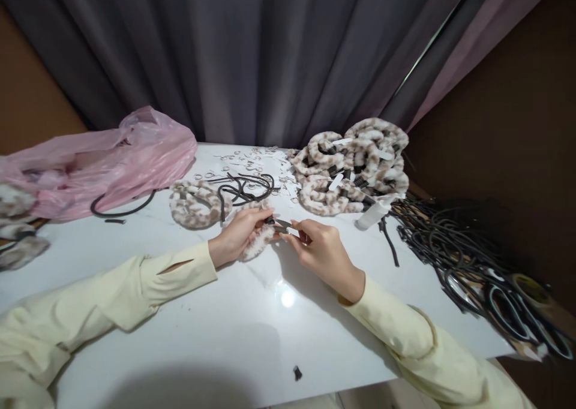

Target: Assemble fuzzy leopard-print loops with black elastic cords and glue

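Note:
My left hand [238, 234] is closed around a fur-covered headband [257, 244] that rests on the white table [252, 325]. Its black tip [271, 220] sticks out between my fingers. My right hand [321, 250] pinches a small white strip [291, 230] against that tip. Both hands meet just above the table's middle. A second fur-covered headband [194, 204] lies behind my left hand, beside a bundle of bare black headbands [245, 188].
A pile of finished fur headbands [353, 166] sits at the back right, with a white bottle [372, 214] beside it. Many black headbands [454, 241] and scissors [513, 313] lie at the right edge. A pink plastic bag [99, 163] lies left. Small paper scraps [252, 157] litter the back.

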Action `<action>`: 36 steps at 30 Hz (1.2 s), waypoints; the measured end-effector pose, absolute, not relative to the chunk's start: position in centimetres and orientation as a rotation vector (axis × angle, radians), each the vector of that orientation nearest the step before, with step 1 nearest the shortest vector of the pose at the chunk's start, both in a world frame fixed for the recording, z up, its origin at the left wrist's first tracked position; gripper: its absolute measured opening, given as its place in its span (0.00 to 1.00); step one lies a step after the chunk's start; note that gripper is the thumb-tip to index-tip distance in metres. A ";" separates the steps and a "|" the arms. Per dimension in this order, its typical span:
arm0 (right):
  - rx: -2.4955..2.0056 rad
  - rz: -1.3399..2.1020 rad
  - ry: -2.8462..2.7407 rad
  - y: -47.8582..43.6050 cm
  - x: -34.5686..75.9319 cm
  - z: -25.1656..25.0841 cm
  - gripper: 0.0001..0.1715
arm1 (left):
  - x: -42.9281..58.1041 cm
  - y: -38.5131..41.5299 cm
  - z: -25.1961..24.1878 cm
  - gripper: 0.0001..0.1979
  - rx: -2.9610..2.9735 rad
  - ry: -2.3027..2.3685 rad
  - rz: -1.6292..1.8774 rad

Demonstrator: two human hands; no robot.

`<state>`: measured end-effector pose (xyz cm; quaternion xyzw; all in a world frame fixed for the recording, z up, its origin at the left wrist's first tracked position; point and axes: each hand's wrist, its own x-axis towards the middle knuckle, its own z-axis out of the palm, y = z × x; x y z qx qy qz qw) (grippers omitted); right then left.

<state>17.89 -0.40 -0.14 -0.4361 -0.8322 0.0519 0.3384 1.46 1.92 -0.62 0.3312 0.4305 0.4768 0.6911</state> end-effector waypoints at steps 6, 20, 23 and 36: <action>-1.118 0.109 -2.160 -0.4 17.9 -0.2 0.08 | 1.6 1.8 -0.4 0.09 0.735 0.999 1.078; -1.237 0.163 -2.249 -0.7 17.1 -0.8 0.08 | 2.5 1.5 -1.5 0.08 0.898 1.229 1.222; -1.283 0.167 -2.256 -0.8 16.8 -1.0 0.07 | 2.7 1.3 -1.9 0.09 0.896 1.272 1.291; -1.234 0.006 -2.269 0.0 16.2 -1.3 0.06 | 3.0 2.2 -1.0 0.08 0.713 1.139 1.296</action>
